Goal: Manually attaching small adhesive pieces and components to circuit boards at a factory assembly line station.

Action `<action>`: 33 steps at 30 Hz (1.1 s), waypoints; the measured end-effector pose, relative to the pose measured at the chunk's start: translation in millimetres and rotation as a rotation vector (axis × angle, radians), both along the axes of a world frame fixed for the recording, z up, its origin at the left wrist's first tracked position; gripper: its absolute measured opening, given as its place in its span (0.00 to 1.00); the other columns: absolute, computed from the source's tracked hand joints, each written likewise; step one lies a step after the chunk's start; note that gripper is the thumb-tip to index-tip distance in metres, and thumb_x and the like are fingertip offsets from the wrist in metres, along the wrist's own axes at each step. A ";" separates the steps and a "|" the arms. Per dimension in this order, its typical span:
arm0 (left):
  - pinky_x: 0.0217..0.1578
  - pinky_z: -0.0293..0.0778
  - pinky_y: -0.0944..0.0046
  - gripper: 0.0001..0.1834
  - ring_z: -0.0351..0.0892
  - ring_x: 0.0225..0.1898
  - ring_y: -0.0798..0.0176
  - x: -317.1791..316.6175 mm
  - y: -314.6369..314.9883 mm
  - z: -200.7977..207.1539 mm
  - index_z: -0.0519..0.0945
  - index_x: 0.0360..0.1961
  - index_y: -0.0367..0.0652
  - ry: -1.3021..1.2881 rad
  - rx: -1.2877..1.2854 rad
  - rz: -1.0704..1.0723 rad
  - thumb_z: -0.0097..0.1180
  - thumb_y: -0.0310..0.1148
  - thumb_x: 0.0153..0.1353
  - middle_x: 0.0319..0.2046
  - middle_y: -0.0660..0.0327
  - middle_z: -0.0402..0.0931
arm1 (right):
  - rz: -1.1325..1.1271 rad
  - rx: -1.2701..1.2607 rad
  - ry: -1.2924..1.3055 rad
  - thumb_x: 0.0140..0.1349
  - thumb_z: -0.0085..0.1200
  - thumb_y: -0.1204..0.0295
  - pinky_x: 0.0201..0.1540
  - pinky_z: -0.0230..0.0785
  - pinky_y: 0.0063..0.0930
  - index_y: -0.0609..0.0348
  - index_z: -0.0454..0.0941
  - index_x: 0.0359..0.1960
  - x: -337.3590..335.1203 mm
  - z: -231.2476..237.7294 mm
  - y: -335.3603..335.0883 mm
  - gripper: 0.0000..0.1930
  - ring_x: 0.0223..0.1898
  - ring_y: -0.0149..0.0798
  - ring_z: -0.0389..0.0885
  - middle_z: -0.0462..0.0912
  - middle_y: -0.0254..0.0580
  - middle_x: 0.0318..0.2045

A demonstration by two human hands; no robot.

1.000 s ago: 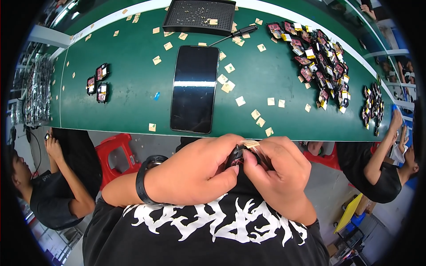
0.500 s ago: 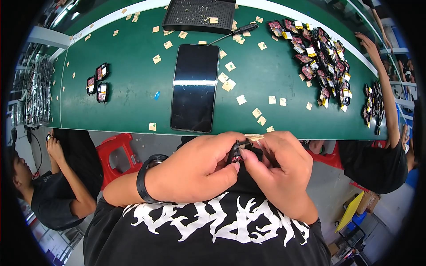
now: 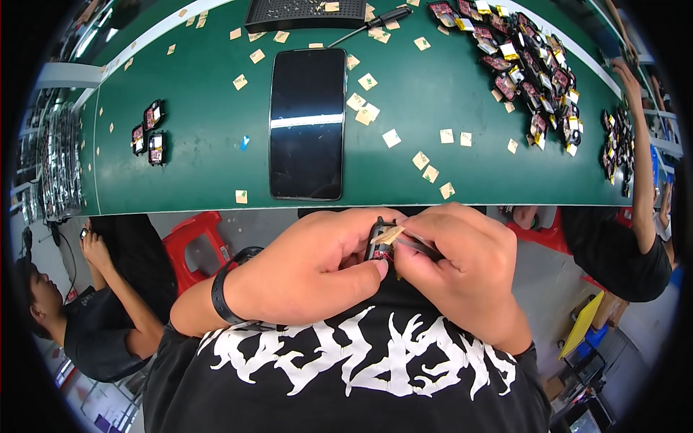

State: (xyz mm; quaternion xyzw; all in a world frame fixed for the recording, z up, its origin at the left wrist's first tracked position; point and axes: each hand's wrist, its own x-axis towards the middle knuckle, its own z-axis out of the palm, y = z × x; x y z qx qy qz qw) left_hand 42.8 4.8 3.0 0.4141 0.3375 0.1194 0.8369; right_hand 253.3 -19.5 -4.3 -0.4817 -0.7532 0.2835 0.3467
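In front of my chest, just off the table's near edge, my left hand [image 3: 328, 260] grips a small black device housing [image 3: 373, 252] with a bit of red circuit board showing. My right hand [image 3: 462, 263] is closed around thin dark tweezers [image 3: 422, 247], partly hidden by the fingers. A tan paper piece [image 3: 388, 235] lies across the top of the housing, by my right fingertips. My fingers cover most of the housing.
A large black phone-like slab [image 3: 307, 123] lies on the green table [image 3: 209, 144]. Beyond it are a screwdriver [image 3: 390, 18] and a black tray [image 3: 303, 22]. Several similar housings [image 3: 534, 79] are heaped at right; three more [image 3: 153, 130] sit left. Tan paper squares are scattered about. People sit either side.
The tan paper has come from above my right fingers down onto the housing's top. My right hand has turned, showing the tweezers more. The view has shifted slightly.
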 end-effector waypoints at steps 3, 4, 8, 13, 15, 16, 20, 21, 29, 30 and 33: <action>0.41 0.66 0.74 0.28 0.67 0.40 0.79 -0.1 0.0 1.5 0.65 0.68 0.32 -0.009 -0.016 0.004 0.45 0.17 0.66 0.46 0.67 0.74 | 0.005 -0.007 0.012 0.43 0.68 0.81 0.25 0.75 0.31 0.66 0.81 0.33 -0.6 -5.6 -0.6 0.13 0.23 0.42 0.82 0.82 0.44 0.25; 0.42 0.66 0.74 0.29 0.67 0.40 0.79 -0.1 -0.2 1.3 0.64 0.69 0.31 -0.031 -0.016 0.022 0.44 0.17 0.65 0.46 0.66 0.74 | -0.001 -0.012 0.015 0.43 0.68 0.81 0.25 0.75 0.31 0.66 0.81 0.33 -1.7 -6.4 -0.2 0.13 0.23 0.42 0.82 0.82 0.44 0.25; 0.41 0.67 0.74 0.30 0.68 0.39 0.78 3.9 -5.6 5.4 0.63 0.70 0.31 -0.004 -0.047 0.076 0.44 0.17 0.65 0.47 0.65 0.74 | -0.046 -0.020 0.005 0.42 0.67 0.84 0.23 0.72 0.23 0.65 0.84 0.30 -3.7 -6.8 -2.0 0.10 0.21 0.34 0.81 0.84 0.43 0.24; 0.35 0.68 0.72 0.30 0.71 0.33 0.73 -2.5 -7.3 -0.7 0.64 0.69 0.31 -0.045 -0.141 0.119 0.45 0.18 0.64 0.44 0.61 0.75 | -0.012 0.042 0.036 0.41 0.67 0.82 0.23 0.74 0.30 0.64 0.81 0.31 -3.5 -4.7 -2.9 0.13 0.20 0.40 0.80 0.81 0.42 0.23; 0.33 0.68 0.72 0.29 0.72 0.32 0.72 -8.4 -7.9 -3.1 0.65 0.68 0.30 -0.101 -0.269 0.158 0.45 0.19 0.64 0.43 0.59 0.75 | -0.109 0.071 0.096 0.43 0.67 0.83 0.23 0.74 0.28 0.65 0.81 0.32 -3.7 -2.6 -2.5 0.12 0.19 0.36 0.80 0.84 0.42 0.25; 0.31 0.67 0.72 0.29 0.72 0.31 0.71 -11.0 -7.7 -3.5 0.66 0.67 0.30 -0.160 -0.398 0.198 0.45 0.20 0.63 0.42 0.57 0.76 | -0.105 0.059 0.141 0.48 0.66 0.85 0.23 0.71 0.22 0.66 0.81 0.31 1.2 -2.1 0.1 0.09 0.20 0.28 0.79 0.86 0.43 0.29; 0.30 0.67 0.72 0.27 0.72 0.32 0.72 -19.3 -2.6 -0.2 0.67 0.65 0.29 -0.165 -0.394 0.195 0.47 0.21 0.63 0.46 0.54 0.75 | -0.392 -0.564 0.594 0.54 0.66 0.84 0.23 0.60 0.12 0.65 0.82 0.34 10.7 5.0 -7.3 0.08 0.21 0.15 0.70 0.86 0.44 0.39; 0.30 0.67 0.72 0.27 0.72 0.32 0.72 -19.5 -5.8 -0.6 0.67 0.65 0.29 -0.164 -0.389 0.203 0.47 0.21 0.63 0.46 0.54 0.75 | -0.382 -0.563 0.595 0.54 0.66 0.84 0.23 0.60 0.12 0.65 0.82 0.34 14.4 5.5 -8.0 0.08 0.21 0.15 0.70 0.86 0.44 0.39; 0.52 0.71 0.68 0.20 0.74 0.50 0.71 -16.7 -17.7 10.3 0.69 0.61 0.33 -0.001 -0.007 0.264 0.49 0.23 0.68 0.56 0.59 0.73 | 0.125 -0.547 0.436 0.51 0.75 0.78 0.18 0.53 0.12 0.63 0.82 0.46 13.2 12.3 -12.7 0.20 0.18 0.14 0.63 0.83 0.41 0.42; 0.60 0.67 0.65 0.20 0.72 0.56 0.71 -18.3 -17.7 10.1 0.69 0.62 0.33 -0.019 0.013 0.251 0.47 0.21 0.69 0.56 0.59 0.73 | 0.104 -0.592 0.432 0.51 0.74 0.79 0.18 0.53 0.13 0.64 0.82 0.46 10.7 10.4 -13.3 0.20 0.18 0.14 0.63 0.84 0.41 0.41; 0.58 0.68 0.66 0.20 0.72 0.55 0.72 -21.9 -19.8 10.7 0.69 0.62 0.33 0.034 0.082 0.225 0.47 0.21 0.69 0.55 0.60 0.73 | 0.120 -0.526 0.420 0.50 0.75 0.80 0.20 0.61 0.14 0.64 0.83 0.43 2.6 5.9 -5.3 0.18 0.21 0.18 0.72 0.86 0.41 0.38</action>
